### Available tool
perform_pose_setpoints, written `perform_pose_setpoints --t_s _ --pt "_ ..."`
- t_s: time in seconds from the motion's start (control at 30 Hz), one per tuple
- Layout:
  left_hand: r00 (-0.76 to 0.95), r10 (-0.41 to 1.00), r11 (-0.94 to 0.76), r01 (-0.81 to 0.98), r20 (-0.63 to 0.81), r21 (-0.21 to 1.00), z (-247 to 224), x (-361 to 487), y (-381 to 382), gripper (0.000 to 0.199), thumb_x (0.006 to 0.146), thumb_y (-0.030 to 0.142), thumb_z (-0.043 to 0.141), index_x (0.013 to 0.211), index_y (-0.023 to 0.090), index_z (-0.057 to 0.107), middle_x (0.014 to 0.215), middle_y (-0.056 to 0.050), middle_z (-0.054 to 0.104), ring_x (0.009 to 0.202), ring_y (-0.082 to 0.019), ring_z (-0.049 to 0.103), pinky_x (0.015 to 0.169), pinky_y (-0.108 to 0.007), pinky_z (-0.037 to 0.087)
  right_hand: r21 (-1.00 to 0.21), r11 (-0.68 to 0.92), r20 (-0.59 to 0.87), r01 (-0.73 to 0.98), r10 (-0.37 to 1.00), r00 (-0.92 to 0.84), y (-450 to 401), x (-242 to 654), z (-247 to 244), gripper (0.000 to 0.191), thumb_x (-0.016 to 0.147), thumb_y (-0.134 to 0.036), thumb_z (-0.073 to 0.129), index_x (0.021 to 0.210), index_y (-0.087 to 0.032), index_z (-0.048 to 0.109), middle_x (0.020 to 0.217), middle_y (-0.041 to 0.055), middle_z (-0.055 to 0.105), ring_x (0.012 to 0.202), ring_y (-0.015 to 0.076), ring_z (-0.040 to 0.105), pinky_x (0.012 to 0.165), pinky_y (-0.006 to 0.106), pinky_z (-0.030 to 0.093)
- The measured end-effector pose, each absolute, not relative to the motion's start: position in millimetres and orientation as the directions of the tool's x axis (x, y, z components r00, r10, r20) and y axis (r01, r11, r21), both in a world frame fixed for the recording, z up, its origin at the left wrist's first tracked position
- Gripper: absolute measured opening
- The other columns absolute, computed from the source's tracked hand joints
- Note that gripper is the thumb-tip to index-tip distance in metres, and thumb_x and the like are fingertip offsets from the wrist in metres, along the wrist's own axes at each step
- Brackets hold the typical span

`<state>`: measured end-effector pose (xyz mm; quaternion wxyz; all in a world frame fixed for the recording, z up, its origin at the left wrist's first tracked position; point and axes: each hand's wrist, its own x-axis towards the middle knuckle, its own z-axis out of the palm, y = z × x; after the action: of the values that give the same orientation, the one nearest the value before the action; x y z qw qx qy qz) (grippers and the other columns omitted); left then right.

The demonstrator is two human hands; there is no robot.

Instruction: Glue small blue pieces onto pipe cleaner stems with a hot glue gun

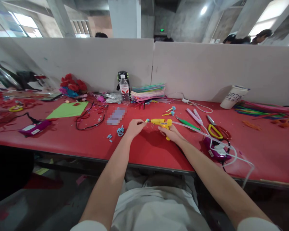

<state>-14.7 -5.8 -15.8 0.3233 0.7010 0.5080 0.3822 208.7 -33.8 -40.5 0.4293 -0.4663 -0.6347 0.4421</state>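
Note:
My right hand [171,132] is wrapped round the handle of a yellow hot glue gun [160,122], its nozzle pointing left. At the nozzle tip, my left hand [136,126] pinches a small light-blue and yellowish piece [147,120]; its exact kind is too small to tell. Left of that hand lies a little heap of short blue fuzzy pieces [120,131], with a few loose blue pieces [109,138] beside it. Beyond the glue gun rest two small blue-headed pieces with yellow stems [171,111]. A long white cord or glue stick trails from the gun's back.
Green tweezers [189,124], a pink tool [195,116], scissors [214,128] and a purple power strip [215,150] lie to the right. Behind stand a water bottle [124,89] and bundled pipe cleaners [148,93]. A paper cup [233,97] leans near the partition [207,70].

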Motion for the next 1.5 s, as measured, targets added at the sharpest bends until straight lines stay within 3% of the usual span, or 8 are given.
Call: perform_pose_setpoints --t_s 0.3,0.93,1.1,1.33,1.5 --pt "0.198 0.956 -0.285 0.468 0.216 0.836 -17.7 -15.8 -4.7 0.034 0.076 0.044 0.057 0.065 0.013 0.066 0.060 0.000 0.053 0.061 -0.013 0.045 0.060 -0.025 0.033 -0.968 0.160 0.122 0.194 0.973 -0.195 -33.2 207.2 -41.6 0.031 0.079 -0.049 0.061 0.073 -0.019 0.053 0.052 -0.0056 0.043 0.047 0.0084 0.037 0.048 0.024 0.031" --pt "0.201 0.958 -0.276 0.473 0.203 0.837 -16.4 -16.5 -5.0 0.035 0.077 0.044 0.056 0.069 0.013 0.068 0.060 0.000 0.054 0.062 -0.013 0.047 0.060 -0.025 0.033 -0.964 0.164 0.130 0.212 0.978 -0.164 -33.2 209.0 -42.8 0.035 0.079 -0.051 0.061 0.067 -0.019 0.051 0.052 -0.0046 0.044 0.048 0.0089 0.038 0.047 0.024 0.031" --pt "0.205 0.960 -0.268 0.458 0.193 0.847 -16.2 -16.2 -4.4 0.035 0.077 0.045 0.056 0.068 0.013 0.068 0.060 0.000 0.056 0.061 -0.013 0.048 0.060 -0.025 0.033 -0.954 0.161 0.130 0.254 0.982 -0.135 -33.5 210.0 -41.4 0.034 0.079 -0.052 0.060 0.072 -0.019 0.056 0.053 -0.0040 0.046 0.048 0.0098 0.040 0.047 0.025 0.033" --pt "0.244 0.945 -0.301 0.400 0.215 0.866 -10.6 -14.2 -11.1 0.040 0.078 0.052 0.055 0.071 0.015 0.068 0.059 0.000 0.053 0.058 -0.012 0.044 0.057 -0.024 0.032 -0.805 0.206 0.267 0.556 0.963 0.030 -27.9 229.0 -34.6 0.038 0.080 -0.051 0.059 0.099 -0.020 0.068 0.078 0.0041 0.067 0.074 0.0212 0.061 0.067 0.031 0.046" --pt "0.296 0.928 -0.332 0.384 0.225 0.862 -7.0 -10.1 -18.5 0.043 0.079 0.054 0.055 0.073 0.014 0.069 0.060 0.000 0.052 0.057 -0.011 0.042 0.056 -0.024 0.031 -0.616 0.149 0.329 0.773 0.941 0.080 -20.6 246.9 -33.6 0.037 0.083 -0.046 0.058 0.107 -0.019 0.067 0.098 0.0122 0.069 0.094 0.0265 0.064 0.080 0.034 0.046"
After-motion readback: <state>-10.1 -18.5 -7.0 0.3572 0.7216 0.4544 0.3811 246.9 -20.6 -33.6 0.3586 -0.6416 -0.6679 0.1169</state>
